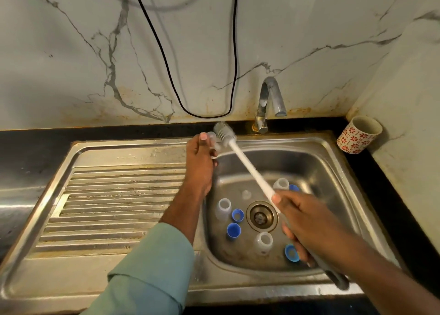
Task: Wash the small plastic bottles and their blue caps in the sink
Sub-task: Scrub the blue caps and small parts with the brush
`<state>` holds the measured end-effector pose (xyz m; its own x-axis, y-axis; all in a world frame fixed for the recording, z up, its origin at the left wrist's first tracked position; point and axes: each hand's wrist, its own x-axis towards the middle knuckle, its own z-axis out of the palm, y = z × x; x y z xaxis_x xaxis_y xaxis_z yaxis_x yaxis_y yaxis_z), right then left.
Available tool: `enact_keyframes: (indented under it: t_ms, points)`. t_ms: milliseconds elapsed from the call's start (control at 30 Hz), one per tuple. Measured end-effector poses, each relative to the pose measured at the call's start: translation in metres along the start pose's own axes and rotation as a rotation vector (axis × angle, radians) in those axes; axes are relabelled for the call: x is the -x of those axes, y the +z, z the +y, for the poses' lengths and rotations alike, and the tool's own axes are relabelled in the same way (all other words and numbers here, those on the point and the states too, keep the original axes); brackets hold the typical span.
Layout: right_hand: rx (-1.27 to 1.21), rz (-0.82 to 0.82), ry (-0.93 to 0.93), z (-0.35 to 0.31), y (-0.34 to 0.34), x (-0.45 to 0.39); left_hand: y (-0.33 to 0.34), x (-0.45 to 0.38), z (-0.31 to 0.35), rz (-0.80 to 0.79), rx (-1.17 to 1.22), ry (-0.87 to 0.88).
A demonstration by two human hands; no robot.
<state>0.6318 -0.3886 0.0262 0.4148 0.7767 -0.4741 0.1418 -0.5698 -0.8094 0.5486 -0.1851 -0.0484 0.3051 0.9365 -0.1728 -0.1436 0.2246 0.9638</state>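
Observation:
My left hand (199, 159) grips a small clear plastic bottle (212, 140) above the sink's far left rim. My right hand (307, 222) holds the handle of a long white bottle brush (247, 163); its grey bristle head (223, 132) is at the bottle's mouth. In the steel sink basin (316, 167) stand three clear bottles (223, 207) (263, 242) (281, 184) and a tiny clear piece (246, 194). Several blue caps (237, 215) (233, 230) (291, 253) (294, 188) lie around the drain (262, 216).
A steel faucet (270, 100) rises behind the basin, with no water running. The ribbed drainboard (114, 203) lies to the left. A red-flowered cup (359, 134) stands on the black counter at the far right. A black cable (202, 115) hangs down the marble wall.

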Motion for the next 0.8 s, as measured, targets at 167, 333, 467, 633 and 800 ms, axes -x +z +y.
enact_keyframes:
  t_ms: [167,333,467,633,800]
  points:
    - [-0.023,0.027,-0.020,-0.010,0.006,-0.016,0.016,0.017,-0.007,-0.185,-0.008,0.022]
    - [0.031,0.035,-0.006,-0.001,-0.003,0.005,-0.003,0.013,0.001,-0.087,0.132,-0.086]
    - [0.043,0.023,-0.006,-0.005,0.015,-0.013,0.012,0.022,-0.005,-0.188,0.103,-0.055]
    - [0.023,0.034,-0.012,-0.002,0.000,-0.007,0.001,0.012,0.003,-0.115,0.320,-0.103]
    - [0.045,0.007,-0.025,-0.002,0.015,-0.013,0.011,0.009,0.000,-0.091,0.252,-0.094]
